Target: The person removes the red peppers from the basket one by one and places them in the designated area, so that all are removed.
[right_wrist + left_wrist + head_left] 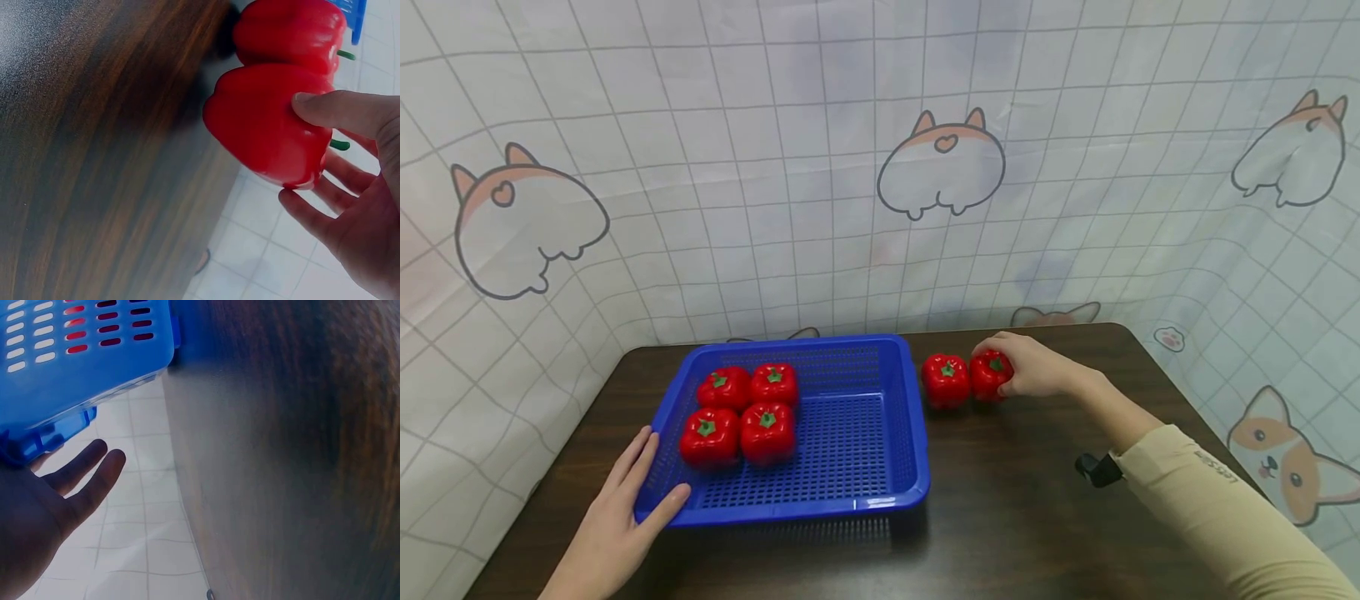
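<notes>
- While the right hand (pixel 1033 364) pinched the outer pepper (pixel 989 377) between thumb and fingers, its grip drawn in to the pepper's width, some fingers were partly hidden behind it; contact with the bench (pixel 1000 500) was unclear.
- The neighbouring pepper (pixel 946 382), beside it, was cut off in the right wrist view.
- The left hand (pixel 621 496), its grip spread and fingers extended, lay at the basket's (pixel 775 513) near-left corner.
- Four peppers (pixel 767 435) stood inside, mere red patches through the slots from the left wrist.
</notes>
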A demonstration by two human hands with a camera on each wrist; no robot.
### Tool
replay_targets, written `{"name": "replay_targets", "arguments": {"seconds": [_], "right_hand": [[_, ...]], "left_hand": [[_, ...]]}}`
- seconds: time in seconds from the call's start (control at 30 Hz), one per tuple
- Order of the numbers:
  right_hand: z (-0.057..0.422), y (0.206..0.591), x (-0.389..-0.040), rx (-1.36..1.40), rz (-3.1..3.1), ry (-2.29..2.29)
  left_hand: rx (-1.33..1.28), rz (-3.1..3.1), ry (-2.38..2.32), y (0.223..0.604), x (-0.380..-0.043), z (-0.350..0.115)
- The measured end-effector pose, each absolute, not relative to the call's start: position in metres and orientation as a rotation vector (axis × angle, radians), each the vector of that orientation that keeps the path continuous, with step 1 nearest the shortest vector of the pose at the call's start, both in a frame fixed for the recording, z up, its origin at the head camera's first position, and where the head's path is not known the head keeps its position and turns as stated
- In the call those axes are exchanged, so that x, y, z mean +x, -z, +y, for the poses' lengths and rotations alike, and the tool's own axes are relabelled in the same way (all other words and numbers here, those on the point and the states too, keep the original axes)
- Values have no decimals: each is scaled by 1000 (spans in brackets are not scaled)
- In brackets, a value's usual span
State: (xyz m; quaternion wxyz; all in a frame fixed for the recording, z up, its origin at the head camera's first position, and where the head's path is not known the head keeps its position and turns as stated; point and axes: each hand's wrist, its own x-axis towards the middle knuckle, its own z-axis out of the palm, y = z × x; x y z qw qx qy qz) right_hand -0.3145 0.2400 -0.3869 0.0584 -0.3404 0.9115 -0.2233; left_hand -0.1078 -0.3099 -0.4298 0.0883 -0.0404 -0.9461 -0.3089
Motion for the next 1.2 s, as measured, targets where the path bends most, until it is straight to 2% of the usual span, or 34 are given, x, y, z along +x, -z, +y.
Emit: {"name": "replay_targets", "arguments": {"seconds": [0.53, 1.2], "right_hand": [[242, 381, -313, -980, 2747, 697], [200, 328, -315, -1012, 2783, 558]], "left_hand": [[-104, -2835, 919, 428, -109, -310], [-111, -2829, 934, 428, -106, -310]]}}
